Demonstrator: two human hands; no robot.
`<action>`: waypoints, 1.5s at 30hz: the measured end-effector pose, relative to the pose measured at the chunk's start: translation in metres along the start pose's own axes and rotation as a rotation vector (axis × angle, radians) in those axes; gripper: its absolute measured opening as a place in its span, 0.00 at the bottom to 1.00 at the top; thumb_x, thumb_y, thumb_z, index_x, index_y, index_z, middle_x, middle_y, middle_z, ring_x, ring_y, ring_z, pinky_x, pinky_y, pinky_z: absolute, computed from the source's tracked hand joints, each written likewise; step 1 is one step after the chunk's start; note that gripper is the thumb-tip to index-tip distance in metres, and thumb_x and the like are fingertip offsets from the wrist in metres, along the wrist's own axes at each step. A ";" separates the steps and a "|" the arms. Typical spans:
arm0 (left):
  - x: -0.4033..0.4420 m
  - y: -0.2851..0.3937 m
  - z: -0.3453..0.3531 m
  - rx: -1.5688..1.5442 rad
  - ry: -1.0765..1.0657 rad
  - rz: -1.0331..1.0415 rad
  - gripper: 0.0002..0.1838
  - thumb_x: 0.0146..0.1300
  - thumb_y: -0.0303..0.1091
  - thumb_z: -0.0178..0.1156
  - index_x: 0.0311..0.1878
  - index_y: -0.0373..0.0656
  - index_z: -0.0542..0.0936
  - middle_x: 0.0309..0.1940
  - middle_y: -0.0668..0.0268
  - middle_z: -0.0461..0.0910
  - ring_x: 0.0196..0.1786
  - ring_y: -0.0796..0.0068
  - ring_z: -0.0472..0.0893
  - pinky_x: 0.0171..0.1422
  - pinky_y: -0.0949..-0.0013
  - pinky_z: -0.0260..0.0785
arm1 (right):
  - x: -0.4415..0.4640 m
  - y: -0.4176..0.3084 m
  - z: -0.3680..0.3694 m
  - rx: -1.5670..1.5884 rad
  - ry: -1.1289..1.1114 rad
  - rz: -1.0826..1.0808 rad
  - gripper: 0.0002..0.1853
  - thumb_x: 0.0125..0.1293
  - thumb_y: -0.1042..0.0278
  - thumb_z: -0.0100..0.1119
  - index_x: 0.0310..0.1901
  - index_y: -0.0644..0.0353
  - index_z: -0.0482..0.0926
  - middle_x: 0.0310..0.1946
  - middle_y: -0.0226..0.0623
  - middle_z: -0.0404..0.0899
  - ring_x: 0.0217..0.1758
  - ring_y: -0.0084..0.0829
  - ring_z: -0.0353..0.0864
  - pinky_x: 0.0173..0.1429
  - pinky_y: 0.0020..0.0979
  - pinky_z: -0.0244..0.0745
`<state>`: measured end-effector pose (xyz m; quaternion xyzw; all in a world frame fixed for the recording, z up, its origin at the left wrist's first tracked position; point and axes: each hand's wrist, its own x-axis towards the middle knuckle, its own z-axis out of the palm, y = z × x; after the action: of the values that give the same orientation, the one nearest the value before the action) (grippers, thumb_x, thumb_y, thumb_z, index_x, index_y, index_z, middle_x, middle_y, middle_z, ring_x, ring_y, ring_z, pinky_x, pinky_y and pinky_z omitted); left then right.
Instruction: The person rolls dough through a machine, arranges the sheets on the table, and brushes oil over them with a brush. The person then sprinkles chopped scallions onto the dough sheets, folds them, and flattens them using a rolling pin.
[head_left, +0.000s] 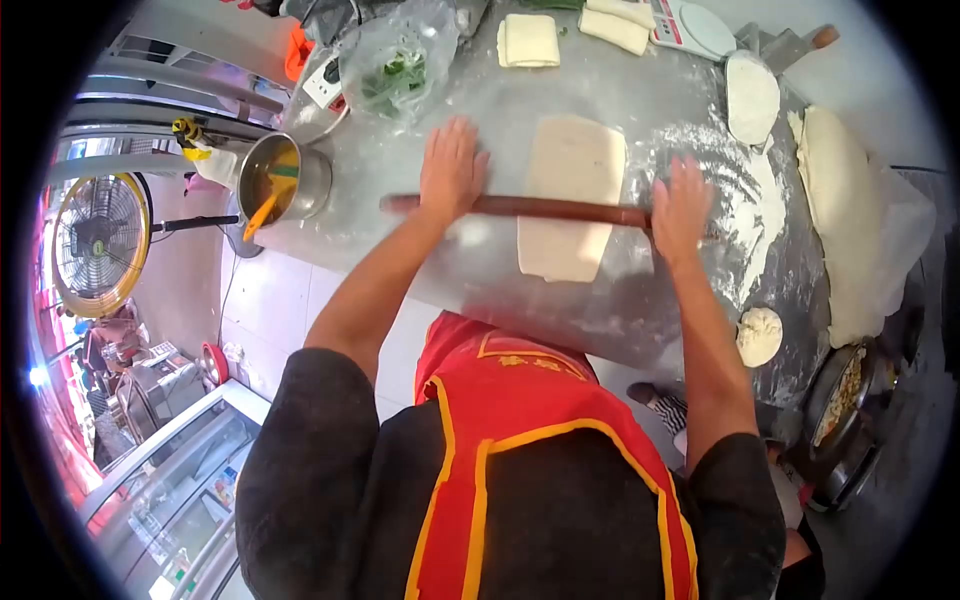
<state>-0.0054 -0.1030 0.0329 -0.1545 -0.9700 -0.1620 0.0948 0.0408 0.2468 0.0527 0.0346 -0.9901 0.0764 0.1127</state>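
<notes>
A dark wooden rolling pin [560, 209] lies crosswise over a flat, rectangular sheet of dough [572, 160] on the metal worktop [480, 270]. My left hand [453, 165] rests palm down on the pin's left part, fingers stretched out and pointing away from me. Over the pin's right end lies my right hand [683, 205], also flat, with its fingers extended. Neither hand wraps round the pin. The dough reaches out beyond the pin on both the far and near sides, between my hands. Loose flour [735, 180] is spread just right of my right hand.
Folded dough [528, 41], a white scale [695, 28] and a bag of greens [395, 75] stand at the back. A metal pot [285, 178] sits left. To the right are a dough ball [759, 336], a large dough mass [840, 220] and a pan of food [838, 400].
</notes>
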 end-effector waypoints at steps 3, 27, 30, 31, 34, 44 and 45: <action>-0.034 0.012 0.002 0.107 -0.053 -0.011 0.30 0.63 0.44 0.55 0.63 0.33 0.66 0.68 0.50 0.62 0.71 0.53 0.59 0.74 0.49 0.47 | -0.025 -0.004 0.022 -0.002 -0.043 -0.009 0.27 0.69 0.55 0.47 0.65 0.62 0.65 0.67 0.45 0.63 0.72 0.42 0.57 0.75 0.49 0.44; -0.165 0.046 -0.069 -0.246 -0.240 -0.061 0.21 0.40 0.36 0.70 0.39 0.44 0.75 0.34 0.62 0.76 0.41 0.59 0.77 0.45 0.57 0.71 | 0.168 -0.151 0.090 0.341 -0.915 -0.566 0.14 0.48 0.58 0.63 0.33 0.58 0.79 0.34 0.40 0.81 0.38 0.41 0.78 0.41 0.38 0.73; -0.169 0.039 -0.066 -0.262 -0.241 -0.048 0.20 0.42 0.37 0.69 0.40 0.44 0.75 0.34 0.62 0.76 0.42 0.60 0.77 0.45 0.58 0.71 | 0.138 -0.224 0.087 0.475 -0.974 -0.730 0.13 0.54 0.57 0.59 0.36 0.55 0.78 0.38 0.41 0.81 0.41 0.44 0.79 0.44 0.42 0.73; -0.168 0.039 -0.068 -0.260 -0.256 -0.053 0.20 0.43 0.38 0.69 0.40 0.44 0.76 0.34 0.62 0.76 0.42 0.60 0.78 0.45 0.59 0.71 | 0.140 -0.231 0.090 0.467 -0.868 -0.762 0.13 0.55 0.56 0.58 0.37 0.55 0.78 0.39 0.41 0.81 0.42 0.44 0.79 0.45 0.42 0.73; -0.167 0.039 -0.072 -0.248 -0.270 -0.055 0.21 0.41 0.37 0.69 0.41 0.44 0.77 0.35 0.61 0.77 0.41 0.59 0.78 0.44 0.58 0.72 | 0.153 -0.242 0.087 0.266 -0.665 -0.616 0.13 0.62 0.54 0.52 0.40 0.53 0.79 0.44 0.40 0.80 0.48 0.45 0.79 0.52 0.46 0.72; -0.151 -0.003 -0.074 -0.305 -0.300 0.023 0.21 0.39 0.35 0.68 0.40 0.44 0.77 0.37 0.61 0.79 0.42 0.58 0.79 0.44 0.59 0.73 | 0.009 -0.015 0.010 0.686 -0.549 0.357 0.24 0.56 0.64 0.68 0.52 0.66 0.74 0.39 0.44 0.81 0.42 0.34 0.81 0.48 0.32 0.75; -0.139 -0.008 -0.072 -0.291 -0.326 0.065 0.21 0.39 0.36 0.69 0.40 0.43 0.77 0.38 0.61 0.79 0.42 0.57 0.79 0.45 0.59 0.73 | -0.021 0.000 0.006 0.661 -0.490 0.468 0.23 0.58 0.62 0.66 0.51 0.66 0.74 0.37 0.44 0.80 0.40 0.34 0.81 0.45 0.32 0.74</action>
<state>0.1319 -0.1721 0.0647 -0.2218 -0.9335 -0.2699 -0.0815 0.0595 0.2468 0.0424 -0.1385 -0.8912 0.4005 -0.1616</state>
